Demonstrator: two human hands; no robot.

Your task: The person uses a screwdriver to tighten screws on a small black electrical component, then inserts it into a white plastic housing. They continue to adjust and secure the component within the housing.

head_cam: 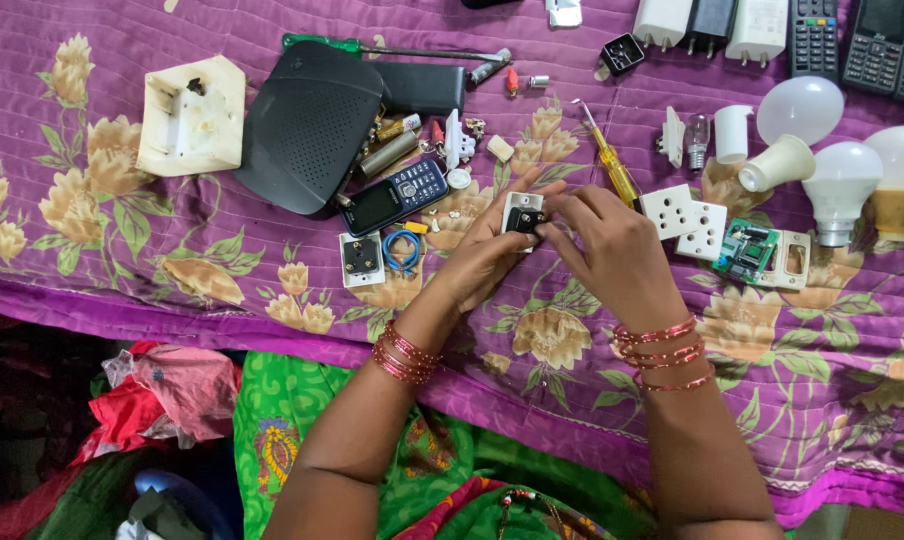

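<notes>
Holding a small white switch (522, 216) with a black middle between both hands, we work just above the purple flowered bedspread (272, 290). Our left hand (487, 255) curls its fingers around the left side of the switch, thumb up along its edge. Our right hand (612, 250) closes on the right side, fingertips pinched at the black part. Both hands grip the same piece, and red bangles sit on each wrist.

Just left of our left hand lie a white socket (360, 258) and a blue coil of wire (402, 250), side by side. Above them rests a dark keypad phone (394, 194), touching the edge of a large black plastic cover (307, 125). Farther left sits a cream-coloured box (192, 115), well apart from the hands.

Near our right hand, a yellow screwdriver (612, 165) lies tilted, its handle close to our fingers. To the right are two white socket plates (687, 218) touching each other, then a green circuit board (747, 250) in a white frame. Beyond these stand several white bulbs (837, 185) and a small clear bulb (697, 135). Along the top edge are white and black chargers (712, 22) and two remote controls (852, 40).
</notes>
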